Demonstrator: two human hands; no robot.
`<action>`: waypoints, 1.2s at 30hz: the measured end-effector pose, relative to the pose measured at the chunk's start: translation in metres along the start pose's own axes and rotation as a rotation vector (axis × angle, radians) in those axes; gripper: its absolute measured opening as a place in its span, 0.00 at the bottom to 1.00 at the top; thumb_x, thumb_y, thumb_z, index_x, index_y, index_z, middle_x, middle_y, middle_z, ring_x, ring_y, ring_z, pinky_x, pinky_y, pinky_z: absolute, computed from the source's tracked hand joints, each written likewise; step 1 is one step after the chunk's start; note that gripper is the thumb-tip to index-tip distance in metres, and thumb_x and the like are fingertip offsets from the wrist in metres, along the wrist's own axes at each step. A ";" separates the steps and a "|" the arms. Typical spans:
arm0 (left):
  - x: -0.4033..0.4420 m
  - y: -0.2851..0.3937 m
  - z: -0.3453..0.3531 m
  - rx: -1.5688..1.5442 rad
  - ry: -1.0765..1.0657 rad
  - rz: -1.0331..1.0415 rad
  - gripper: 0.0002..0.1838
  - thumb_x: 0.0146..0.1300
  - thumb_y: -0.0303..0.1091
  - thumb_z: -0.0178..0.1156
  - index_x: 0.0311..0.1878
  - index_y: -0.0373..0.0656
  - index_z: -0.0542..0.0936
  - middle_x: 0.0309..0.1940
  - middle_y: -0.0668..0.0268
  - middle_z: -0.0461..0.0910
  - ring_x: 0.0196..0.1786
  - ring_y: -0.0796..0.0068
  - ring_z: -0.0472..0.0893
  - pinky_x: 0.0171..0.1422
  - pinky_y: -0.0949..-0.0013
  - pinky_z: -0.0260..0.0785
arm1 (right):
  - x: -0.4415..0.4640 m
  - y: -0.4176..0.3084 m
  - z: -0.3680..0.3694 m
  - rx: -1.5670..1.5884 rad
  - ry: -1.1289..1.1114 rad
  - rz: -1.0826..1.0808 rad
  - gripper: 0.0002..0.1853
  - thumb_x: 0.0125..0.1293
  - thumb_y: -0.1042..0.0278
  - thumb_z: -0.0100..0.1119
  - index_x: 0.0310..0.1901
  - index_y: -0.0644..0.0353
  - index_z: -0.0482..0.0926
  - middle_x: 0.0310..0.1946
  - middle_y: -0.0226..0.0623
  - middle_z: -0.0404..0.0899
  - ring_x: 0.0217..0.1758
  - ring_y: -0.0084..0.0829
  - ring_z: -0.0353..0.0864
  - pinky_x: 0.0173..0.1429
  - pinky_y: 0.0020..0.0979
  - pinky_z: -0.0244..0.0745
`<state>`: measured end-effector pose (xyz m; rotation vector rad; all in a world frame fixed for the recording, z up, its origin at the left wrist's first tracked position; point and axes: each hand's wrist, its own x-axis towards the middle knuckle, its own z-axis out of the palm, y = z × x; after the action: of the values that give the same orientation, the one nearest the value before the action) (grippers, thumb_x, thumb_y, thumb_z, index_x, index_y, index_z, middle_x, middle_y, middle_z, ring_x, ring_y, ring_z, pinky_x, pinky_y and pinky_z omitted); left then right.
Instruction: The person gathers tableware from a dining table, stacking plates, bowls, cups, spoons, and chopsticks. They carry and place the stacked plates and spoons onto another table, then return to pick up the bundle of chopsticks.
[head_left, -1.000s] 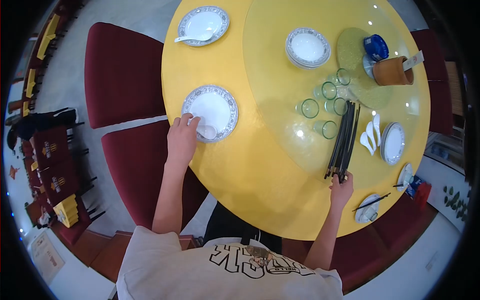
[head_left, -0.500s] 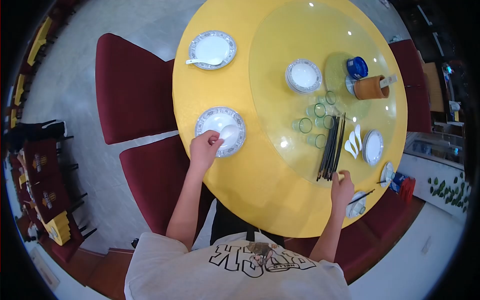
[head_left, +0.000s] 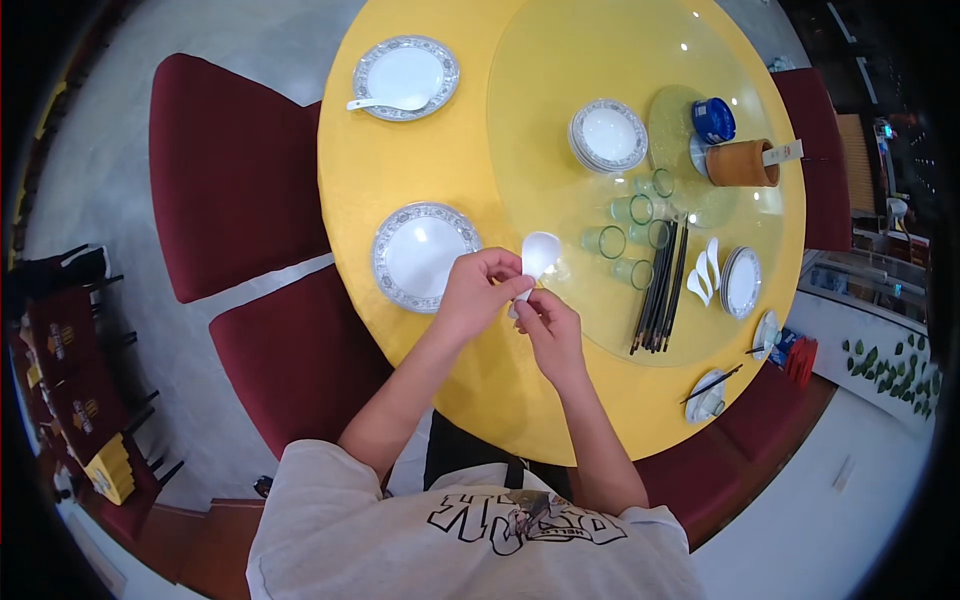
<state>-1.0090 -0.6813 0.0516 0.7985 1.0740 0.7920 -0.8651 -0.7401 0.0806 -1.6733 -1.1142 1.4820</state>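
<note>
A white soup spoon (head_left: 541, 254) is held up over the yellow table, its bowl pointing away from me. My left hand (head_left: 480, 292) pinches its handle near the bowl. Closed around the lower end of the handle is my right hand (head_left: 549, 332), so the fingers partly hide it. Just left of my hands lies a white plate (head_left: 418, 256) with a grey patterned rim. Farther off, another patterned plate (head_left: 408, 75) carries a second white spoon (head_left: 390, 103).
On the glass turntable (head_left: 540, 130) stand stacked bowls (head_left: 608, 137), several glasses (head_left: 612, 241), black chopsticks (head_left: 659, 290), white spoons (head_left: 706, 272), stacked small plates (head_left: 741, 283), a blue tin (head_left: 714, 120) and a brown pot (head_left: 742, 163). Maroon chairs (head_left: 235, 180) line the table's left edge.
My left hand has lifted the spoon off the near plate and moved right. My right hand has left the chopsticks' side and come over to grasp the spoon's handle too.
</note>
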 end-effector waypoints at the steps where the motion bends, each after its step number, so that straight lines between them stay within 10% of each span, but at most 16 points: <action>1: 0.007 -0.003 -0.005 0.155 0.010 0.038 0.06 0.64 0.26 0.64 0.42 0.35 0.82 0.34 0.67 0.84 0.36 0.81 0.80 0.41 0.76 0.71 | 0.002 0.001 -0.001 0.028 0.010 0.036 0.09 0.70 0.72 0.57 0.47 0.69 0.79 0.34 0.35 0.81 0.34 0.21 0.79 0.39 0.24 0.75; 3: 0.042 -0.014 -0.042 0.117 0.184 0.202 0.08 0.67 0.30 0.62 0.43 0.36 0.83 0.37 0.67 0.85 0.38 0.80 0.80 0.44 0.74 0.71 | -0.001 -0.001 -0.005 0.079 0.038 0.057 0.09 0.70 0.72 0.58 0.47 0.69 0.79 0.33 0.34 0.80 0.33 0.20 0.78 0.38 0.23 0.74; 8: 0.133 0.053 -0.148 1.390 0.766 0.534 0.17 0.65 0.34 0.60 0.57 0.45 0.78 0.50 0.61 0.79 0.46 0.60 0.81 0.49 0.59 0.74 | -0.021 0.026 -0.021 0.139 0.089 0.106 0.09 0.71 0.72 0.58 0.47 0.69 0.80 0.32 0.32 0.80 0.32 0.19 0.76 0.38 0.22 0.72; 16: 0.190 0.079 -0.187 1.923 0.499 0.489 0.08 0.62 0.31 0.55 0.33 0.44 0.83 0.38 0.60 0.81 0.45 0.55 0.80 0.48 0.54 0.75 | -0.062 0.048 -0.044 0.157 0.189 0.182 0.08 0.71 0.72 0.57 0.47 0.67 0.79 0.33 0.32 0.80 0.33 0.20 0.76 0.39 0.22 0.72; 22: 0.203 0.085 -0.193 1.866 0.471 0.284 0.09 0.65 0.36 0.57 0.40 0.43 0.82 0.40 0.58 0.82 0.47 0.51 0.79 0.50 0.52 0.73 | -0.074 0.056 -0.065 0.145 0.235 0.125 0.08 0.71 0.73 0.56 0.46 0.68 0.78 0.33 0.34 0.78 0.34 0.22 0.77 0.39 0.23 0.72; 28: 0.150 0.083 -0.175 1.629 0.615 0.574 0.12 0.68 0.36 0.56 0.44 0.36 0.80 0.38 0.55 0.82 0.43 0.51 0.81 0.46 0.55 0.71 | -0.092 0.073 -0.093 0.051 0.304 0.007 0.08 0.70 0.72 0.57 0.44 0.68 0.78 0.31 0.37 0.75 0.32 0.29 0.76 0.38 0.27 0.71; 36: -0.009 -0.045 0.018 0.507 0.399 0.149 0.09 0.71 0.32 0.58 0.44 0.35 0.80 0.31 0.73 0.78 0.30 0.88 0.71 0.32 0.80 0.63 | -0.102 0.140 -0.227 -0.159 0.663 -0.079 0.07 0.67 0.77 0.60 0.44 0.69 0.79 0.28 0.37 0.74 0.31 0.27 0.75 0.39 0.25 0.70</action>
<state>-0.9875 -0.7133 0.0217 1.1881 1.6232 0.8357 -0.6173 -0.8763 0.0406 -1.9903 -0.9178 0.7016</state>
